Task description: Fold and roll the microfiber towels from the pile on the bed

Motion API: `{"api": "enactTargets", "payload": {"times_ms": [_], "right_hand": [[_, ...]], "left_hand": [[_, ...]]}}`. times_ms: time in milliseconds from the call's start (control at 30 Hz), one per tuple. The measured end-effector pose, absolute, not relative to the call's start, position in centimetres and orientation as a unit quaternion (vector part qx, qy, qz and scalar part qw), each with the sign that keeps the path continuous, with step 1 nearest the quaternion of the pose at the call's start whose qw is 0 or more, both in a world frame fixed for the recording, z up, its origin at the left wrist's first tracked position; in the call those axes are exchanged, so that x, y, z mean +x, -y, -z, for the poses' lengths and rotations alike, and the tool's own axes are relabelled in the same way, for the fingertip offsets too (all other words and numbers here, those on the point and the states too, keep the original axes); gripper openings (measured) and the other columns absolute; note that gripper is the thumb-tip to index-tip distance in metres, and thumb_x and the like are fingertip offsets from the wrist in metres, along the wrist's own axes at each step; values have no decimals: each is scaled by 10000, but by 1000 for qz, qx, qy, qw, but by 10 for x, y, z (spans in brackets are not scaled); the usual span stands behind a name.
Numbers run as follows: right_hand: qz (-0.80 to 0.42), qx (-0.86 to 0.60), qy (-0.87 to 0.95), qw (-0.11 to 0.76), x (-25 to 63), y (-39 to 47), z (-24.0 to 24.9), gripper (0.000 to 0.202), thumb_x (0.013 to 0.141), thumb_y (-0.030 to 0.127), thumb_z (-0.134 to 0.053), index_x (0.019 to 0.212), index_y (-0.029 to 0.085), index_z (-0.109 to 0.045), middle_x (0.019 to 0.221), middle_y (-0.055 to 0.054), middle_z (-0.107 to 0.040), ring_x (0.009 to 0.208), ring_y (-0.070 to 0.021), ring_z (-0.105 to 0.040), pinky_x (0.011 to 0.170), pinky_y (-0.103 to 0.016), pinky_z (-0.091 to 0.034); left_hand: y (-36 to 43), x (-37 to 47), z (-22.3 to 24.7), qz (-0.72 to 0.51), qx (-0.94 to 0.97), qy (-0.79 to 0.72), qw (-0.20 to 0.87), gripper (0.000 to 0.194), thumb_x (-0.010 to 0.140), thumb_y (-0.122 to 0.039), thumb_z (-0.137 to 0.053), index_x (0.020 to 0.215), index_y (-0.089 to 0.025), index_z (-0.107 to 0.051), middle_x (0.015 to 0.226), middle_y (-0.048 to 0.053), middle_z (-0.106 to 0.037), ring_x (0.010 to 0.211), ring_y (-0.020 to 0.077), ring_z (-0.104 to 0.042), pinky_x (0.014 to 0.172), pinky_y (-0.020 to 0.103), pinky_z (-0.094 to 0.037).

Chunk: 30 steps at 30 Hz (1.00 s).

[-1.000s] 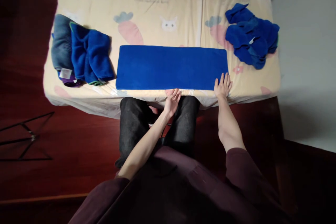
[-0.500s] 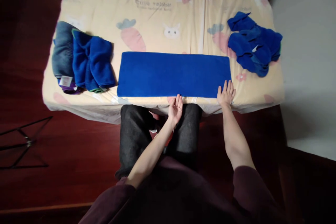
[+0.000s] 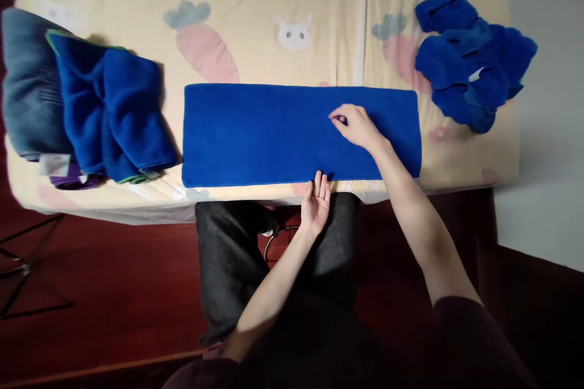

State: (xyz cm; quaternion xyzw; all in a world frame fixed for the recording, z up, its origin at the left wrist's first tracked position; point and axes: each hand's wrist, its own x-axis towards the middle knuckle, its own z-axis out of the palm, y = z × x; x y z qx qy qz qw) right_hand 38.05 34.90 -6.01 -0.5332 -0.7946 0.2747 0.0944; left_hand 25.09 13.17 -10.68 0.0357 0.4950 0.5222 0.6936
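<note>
A blue towel (image 3: 255, 134), folded into a long flat rectangle, lies along the front of the bed. My left hand (image 3: 316, 203) is palm up at its front edge, fingers stretched out and fingertips at the hem; whether they reach under it I cannot tell. Above the right half of the towel is my right hand (image 3: 353, 123), thumb and fingers curled together in a loose pinch, with nothing visible in them.
On the left side of the bed (image 3: 255, 42) lie a folded blue cloth with green edging (image 3: 114, 109) and a grey-blue cloth (image 3: 34, 85). A crumpled blue cloth pile (image 3: 474, 67) is at the right. A black metal stand (image 3: 25, 267) is on the floor.
My right hand has left the towel's right front corner, moving left and inward over it, its fingers now curled. My left hand stays at the front edge. The view has come closer.
</note>
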Motion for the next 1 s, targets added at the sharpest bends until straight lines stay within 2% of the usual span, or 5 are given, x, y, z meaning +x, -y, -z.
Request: {"api": "enactTargets", "payload": {"times_ms": [200,333,567,767,1000], "right_hand": [[-388,-493,778,-1,301,-437,66,335,894,404,-854,1086,130,-827,871,-66,-768,1047,-268,-733,1064,-427,-588],[-348,-541,765,-34,287,-467,70,259,873,381,-893,1038,190,-837,971,-27,-792,1013,-243,-747,980,-381,-620],[-263,-556,788,-27,276,-501,84,445,803,361,-959,1187,225,-778,1194,-28,-748,1081,-244,-726,1047,-417,-619],[-288,-538,786,-102,262,-512,68,361,949,428,-814,1002,72,-784,964,-30,-717,1132,-308,-746,1039,-517,-597],[-270,-584,742,-189,253,-486,14,110,978,95,-697,954,3,-640,727,-12,-741,958,-239,-781,982,-583,-614]], "left_hand": [[-129,251,112,-526,-5,-489,696,511,1156,-319,-261,1602,-249,-500,1683,29,-482,1597,216,-400,1282,416,-482],[-126,252,117,-511,-4,-498,700,525,1160,-360,-241,1615,-269,-487,1690,22,-473,1602,218,-391,1285,422,-479],[-125,253,122,-488,16,-515,705,571,1158,-488,-217,1620,-279,-479,1684,33,-481,1598,242,-404,1250,435,-518],[-126,254,120,-497,3,-501,708,581,1160,-446,-186,1650,-238,-420,1725,53,-414,1608,226,-380,1271,412,-490],[-127,254,120,-480,30,-521,705,620,1150,-532,-209,1643,-233,-438,1705,79,-447,1597,259,-404,1239,432,-526]]}}
